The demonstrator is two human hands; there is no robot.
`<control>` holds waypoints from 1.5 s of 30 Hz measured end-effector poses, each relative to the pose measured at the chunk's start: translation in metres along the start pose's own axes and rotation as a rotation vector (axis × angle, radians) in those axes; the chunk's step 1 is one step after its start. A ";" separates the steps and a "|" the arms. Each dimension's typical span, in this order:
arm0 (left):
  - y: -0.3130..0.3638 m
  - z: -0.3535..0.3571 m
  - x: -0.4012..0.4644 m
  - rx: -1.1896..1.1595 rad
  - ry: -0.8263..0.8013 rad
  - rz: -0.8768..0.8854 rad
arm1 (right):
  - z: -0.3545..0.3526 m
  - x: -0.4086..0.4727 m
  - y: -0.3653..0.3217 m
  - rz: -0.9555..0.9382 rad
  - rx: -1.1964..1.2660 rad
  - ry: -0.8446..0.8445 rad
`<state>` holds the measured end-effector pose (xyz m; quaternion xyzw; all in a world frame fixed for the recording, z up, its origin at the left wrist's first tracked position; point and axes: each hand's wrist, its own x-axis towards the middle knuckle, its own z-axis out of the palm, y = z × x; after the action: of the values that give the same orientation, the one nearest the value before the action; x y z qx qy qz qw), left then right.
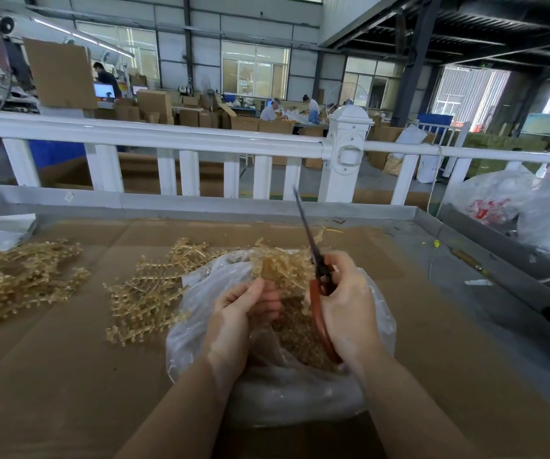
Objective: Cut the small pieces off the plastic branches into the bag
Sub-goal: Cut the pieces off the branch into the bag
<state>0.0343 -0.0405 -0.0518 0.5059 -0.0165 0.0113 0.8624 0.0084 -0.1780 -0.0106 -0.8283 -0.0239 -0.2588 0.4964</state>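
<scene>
The plastic branch [280, 266] being worked on is sitting just above the left hand [244, 313], which is gripping its lower end with curled fingers and holding it over the open mouth of the clear bag [201, 326]. Right beside it, the right hand [343, 306] is gripping the red handles of the scissors [316, 286], whose dark blades are pointing up and away from the hand, closed or nearly so, and not biting on the branch. Directly under both hands, loose cut pieces [297, 329] are lying inside the bag. This looks like the gap between snips: the branch is being turned or re-gripped, and cutting is only partly done, judging by what is waiting. The next move is calling for the blades to be swung down to a small piece while the left hand is keeping that piece over the bag, so it drops in. Just left of the left hand, a heap of branches [148, 293] is lying on the cardboard-covered worktop [68, 376], and a second heap [18, 279] is lying farther left.
</scene>
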 end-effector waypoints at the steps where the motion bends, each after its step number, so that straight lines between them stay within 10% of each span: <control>1: -0.001 -0.001 0.000 -0.005 0.036 0.026 | -0.005 0.002 -0.002 0.020 0.080 -0.019; 17: 0.008 -0.008 0.003 -0.284 -0.307 -0.149 | -0.035 0.012 -0.003 0.096 0.051 -0.287; 45: 0.001 -0.003 0.000 -0.042 0.006 -0.055 | 0.004 0.001 -0.003 0.073 0.235 -0.234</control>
<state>0.0343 -0.0378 -0.0520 0.4879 -0.0002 -0.0112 0.8728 0.0100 -0.1732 -0.0099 -0.7893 -0.0817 -0.1376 0.5928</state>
